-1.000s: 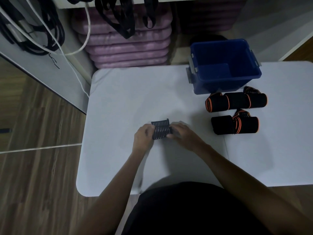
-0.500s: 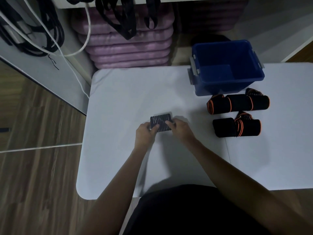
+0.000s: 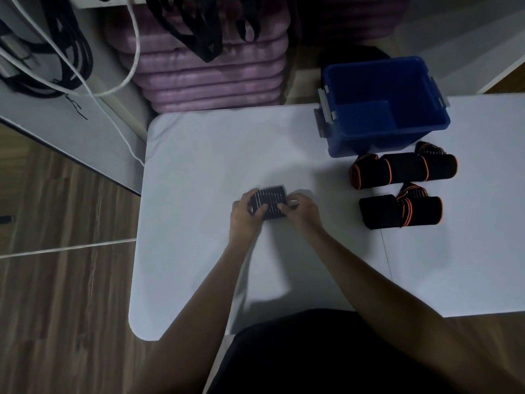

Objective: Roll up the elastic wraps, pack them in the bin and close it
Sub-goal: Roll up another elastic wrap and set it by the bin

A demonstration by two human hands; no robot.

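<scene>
Striped wrap (image 3: 269, 202) sits on the white table (image 3: 199, 155), well to the near-left of the blue bin (image 3: 383, 103), and you've got both hands on it. Your left hand (image 3: 246, 214) clamps the wrap's left end, thumb lying across the ribbed top; your right hand (image 3: 301, 212) pinches the right end, fingertips (image 3: 281, 206) pressed onto the fabric. The piece looks like a compact, flattish bundle, black with pale lines across it, though how tightly it is wound can't be made out. Just in front of the bin, touching or nearly touching its near wall, lies one rolled wrap (image 3: 403, 169), black with orange edging. Nearer to you than that one, also on the bin's near side, lies a second rolled wrap (image 3: 400, 212), a loose orange-striped tail bunched on top. The bin stands open at the table's far edge, grey latches on its sides, and it looks empty inside. Beyond the table, left of the bin, purple mats (image 3: 210, 78) are stacked.
</scene>
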